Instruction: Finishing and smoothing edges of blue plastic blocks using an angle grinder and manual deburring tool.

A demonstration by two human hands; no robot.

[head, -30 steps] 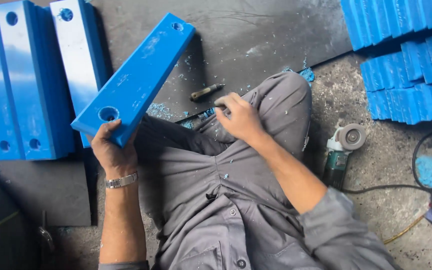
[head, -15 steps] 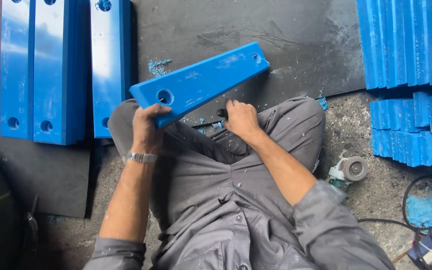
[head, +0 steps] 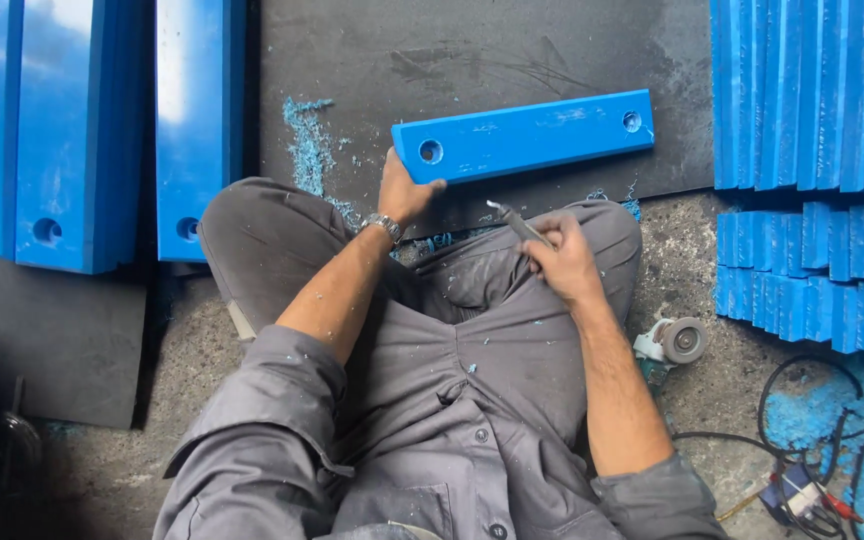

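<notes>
I sit cross-legged on the floor in grey overalls. A long blue plastic block [head: 532,135] with a hole near each end lies flat across the black mat [head: 472,60] in front of my knees. My left hand [head: 404,190], with a metal watch on the wrist, grips the block's left end. My right hand [head: 564,258] rests over my right knee and holds a slim metal hand tool [head: 514,222] whose tip points up-left toward the block.
Several tall blue blocks [head: 82,130] lie at the left, and more blue blocks [head: 812,90] are stacked at the right. An angle grinder [head: 674,342] lies by my right knee. Cables [head: 802,470] trail at lower right. Blue shavings [head: 307,140] dot the mat.
My left hand has swung the blue block from tilted and raised down to lie flat across the mat. My right hand has lifted the metal tool from my lap.
</notes>
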